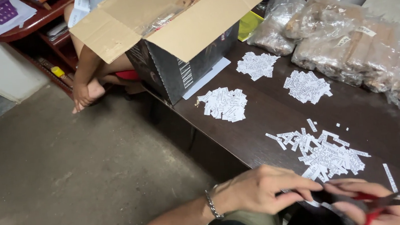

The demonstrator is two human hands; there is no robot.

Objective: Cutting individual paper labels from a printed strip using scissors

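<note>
From the head camera: our right hand [381, 205] grips red-handled scissors [386, 202] at the dark desk [268, 116] edge, our left hand [260, 189] pinches a paper strip [314, 203], beside a pile of cut slips [329, 154].

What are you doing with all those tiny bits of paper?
A person is cutting paper into small slips at a dark table. The right hand holds red-handled scissors; the left hand, with a bracelet at the wrist, pinches the paper beside them. Four piles of slips lie on the table. Behind them stand an open cardboard box and clear bags of brownish goods. Another person sits beyond the box.
</note>
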